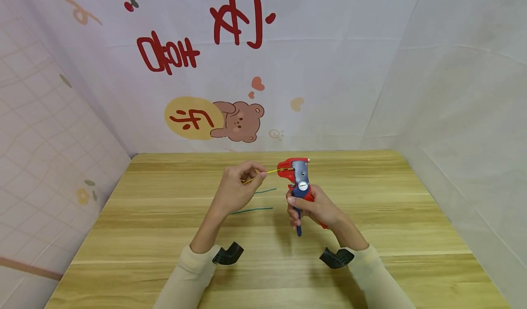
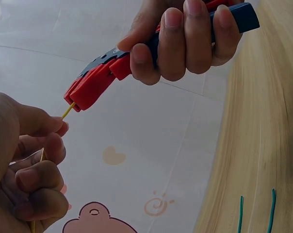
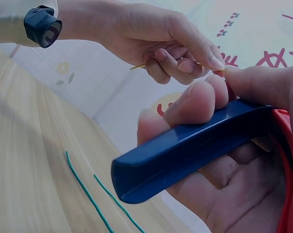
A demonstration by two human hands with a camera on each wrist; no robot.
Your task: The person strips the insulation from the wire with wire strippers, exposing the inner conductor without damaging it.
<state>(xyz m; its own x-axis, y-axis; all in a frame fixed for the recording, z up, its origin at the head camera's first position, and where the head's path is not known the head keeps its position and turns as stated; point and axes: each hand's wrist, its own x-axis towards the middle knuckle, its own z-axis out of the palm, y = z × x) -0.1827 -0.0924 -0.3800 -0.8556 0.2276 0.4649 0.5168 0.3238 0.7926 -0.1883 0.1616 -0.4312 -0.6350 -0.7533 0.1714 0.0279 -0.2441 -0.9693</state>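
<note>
A red and blue wire stripper (image 1: 300, 181) is gripped in my right hand (image 1: 319, 206), fingers curled round its handles above the table. Its red jaws face left. Between thumb and fingertips, my left hand (image 1: 239, 187) pinches a thin yellow wire (image 1: 271, 171). The wire's right end reaches into the jaws of the tool; in the left wrist view the yellow wire (image 2: 68, 111) enters the red nose. Its other end trails back under the left fingers. In the right wrist view the blue handle (image 3: 185, 150) lies across my right fingers.
Two green wires, one nearer (image 1: 253, 210) and one farther (image 1: 265, 191), lie on the wooden table (image 1: 164, 235) by the left hand. A white printed curtain (image 1: 337, 71) stands behind the table and along its sides. Each wrist carries a black camera mount (image 1: 228, 254).
</note>
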